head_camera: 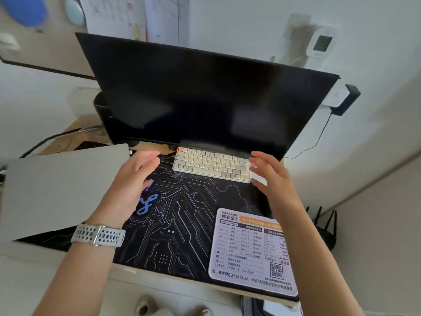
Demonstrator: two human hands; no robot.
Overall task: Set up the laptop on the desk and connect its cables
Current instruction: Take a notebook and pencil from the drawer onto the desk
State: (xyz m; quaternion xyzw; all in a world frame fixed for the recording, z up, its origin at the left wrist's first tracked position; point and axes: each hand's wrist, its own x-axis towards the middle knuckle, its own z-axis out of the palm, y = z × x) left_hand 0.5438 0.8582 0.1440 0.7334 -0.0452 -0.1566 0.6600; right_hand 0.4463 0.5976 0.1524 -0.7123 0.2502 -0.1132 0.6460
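A closed silver laptop (61,190) lies flat on the left part of the desk, partly over the black circuit-pattern desk mat (182,224). My left hand (134,183), with a white watch at the wrist, hovers just right of the laptop, fingers spread and empty. Near the right end of a small white keyboard (211,164) hovers my right hand (271,179), also spread and holding nothing. A black cable (50,139) runs along the desk behind the laptop. No cable is in either hand.
A large dark monitor (205,99) stands at the back over the keyboard. A white shortcut-list mouse pad (248,252) lies front right. A black adapter (346,100) with a cord hangs at the wall, right. A black router (323,229) sits below the desk's right edge.
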